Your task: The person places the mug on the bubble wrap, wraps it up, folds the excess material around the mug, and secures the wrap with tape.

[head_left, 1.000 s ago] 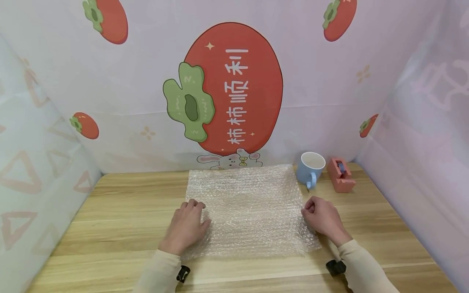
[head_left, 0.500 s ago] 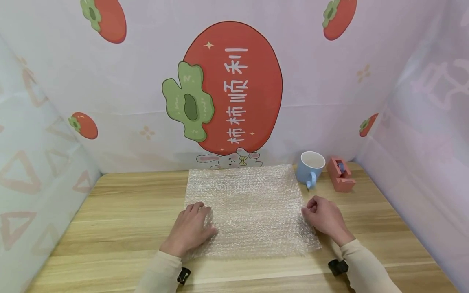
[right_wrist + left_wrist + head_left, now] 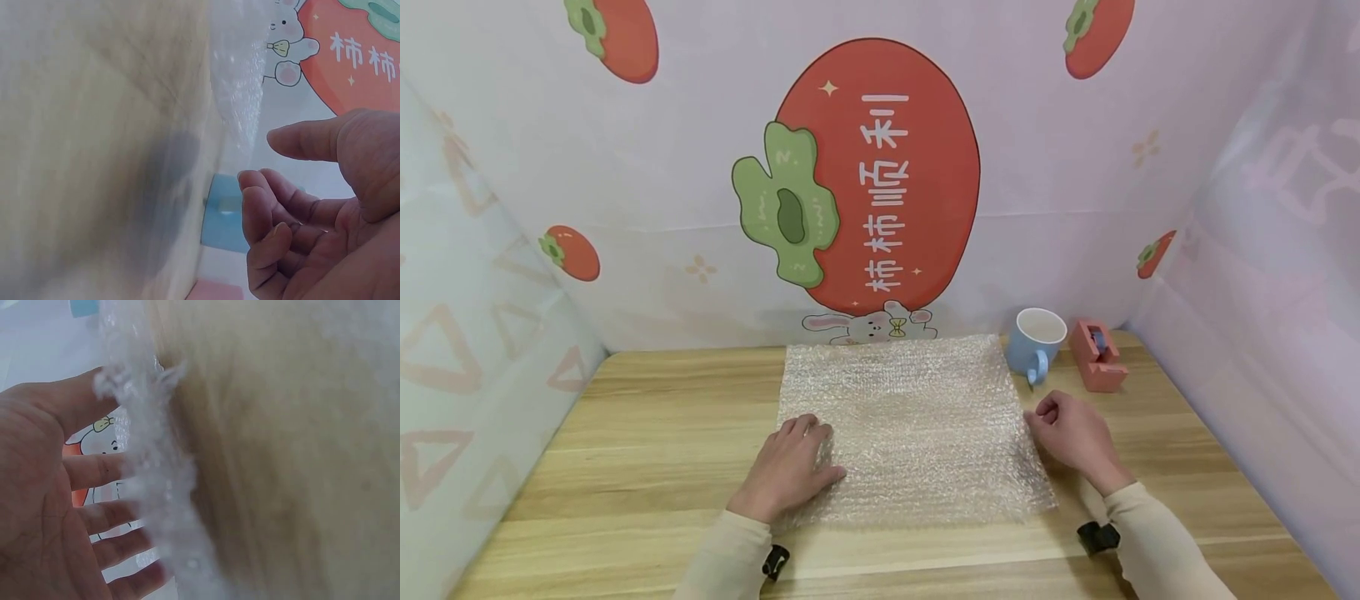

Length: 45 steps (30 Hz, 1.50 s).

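A sheet of clear bubble wrap lies flat on the wooden table. My left hand rests on its left side with the fingers spread; the left wrist view shows the palm and fingertips at the frayed edge of the wrap. Beside the sheet's right edge is my right hand. In the right wrist view this hand has loosely curled fingers, the thumb stands apart from them, and nothing is between them. The wrap is apart from its fingertips.
Behind my right hand stands a light blue mug, its handle towards me, near the sheet's back right corner. A red tape dispenser is right of the mug. Printed cloth walls enclose the table at the back and sides.
My left hand has slid a little to the right on the wrap. My right hand has come off the sheet's right edge, moving slightly right and away from me, its thumb now apart from the fingers.
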Motion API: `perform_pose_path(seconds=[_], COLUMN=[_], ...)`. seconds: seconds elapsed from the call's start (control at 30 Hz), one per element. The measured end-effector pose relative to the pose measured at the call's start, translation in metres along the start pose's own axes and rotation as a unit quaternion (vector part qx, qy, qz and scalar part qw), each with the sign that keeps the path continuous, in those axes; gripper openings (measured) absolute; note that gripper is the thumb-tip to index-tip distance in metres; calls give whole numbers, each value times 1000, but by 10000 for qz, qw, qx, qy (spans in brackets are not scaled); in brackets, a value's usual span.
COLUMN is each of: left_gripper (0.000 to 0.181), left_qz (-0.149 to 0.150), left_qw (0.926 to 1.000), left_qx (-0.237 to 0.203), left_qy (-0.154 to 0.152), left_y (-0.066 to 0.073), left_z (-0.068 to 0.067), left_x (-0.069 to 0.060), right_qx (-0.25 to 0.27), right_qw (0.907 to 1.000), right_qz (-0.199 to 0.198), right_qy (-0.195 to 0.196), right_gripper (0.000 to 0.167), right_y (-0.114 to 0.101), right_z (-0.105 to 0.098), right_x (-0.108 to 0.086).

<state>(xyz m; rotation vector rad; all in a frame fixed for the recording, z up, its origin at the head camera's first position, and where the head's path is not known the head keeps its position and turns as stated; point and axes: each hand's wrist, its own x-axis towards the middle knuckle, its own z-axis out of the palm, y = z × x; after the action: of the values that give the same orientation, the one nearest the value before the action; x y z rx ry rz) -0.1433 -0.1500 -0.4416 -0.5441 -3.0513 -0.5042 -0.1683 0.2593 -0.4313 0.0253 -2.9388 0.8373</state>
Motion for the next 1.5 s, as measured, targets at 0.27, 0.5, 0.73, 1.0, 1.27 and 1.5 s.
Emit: perform_pose_path(seconds=[0.27, 0.5, 0.73, 1.0, 1.27, 1.5], left_gripper=[58, 59, 59, 60, 60, 60], left_qz=[6, -21, -93, -96, -77, -88], left_qw=[10000, 10000, 9999, 9999, 10000, 9999], left_qx=[6, -17, -41, -18, -5, -37], left_qy=[26, 1, -68, -63, -51, -59], left_y=[0, -1, -1, 1, 1, 1], left_z=[-1, 1, 3, 2, 3, 2], left_x=[0, 1, 2, 2, 2, 1], right_qx=[172, 473, 965, 2017, 2654, 3114], right_qw=[9993, 9976, 9944, 9769, 9598, 9435], right_qz=[-90, 6, 317, 677, 790, 960], right_qy=[322, 507, 283, -212, -465, -596], right_gripper=[22, 39, 54, 53, 45, 49], right_y=[2, 6, 9, 6, 8, 9], right_z=[-9, -16, -17, -14, -11, -10], right_x=[11, 25, 37, 46, 53, 57])
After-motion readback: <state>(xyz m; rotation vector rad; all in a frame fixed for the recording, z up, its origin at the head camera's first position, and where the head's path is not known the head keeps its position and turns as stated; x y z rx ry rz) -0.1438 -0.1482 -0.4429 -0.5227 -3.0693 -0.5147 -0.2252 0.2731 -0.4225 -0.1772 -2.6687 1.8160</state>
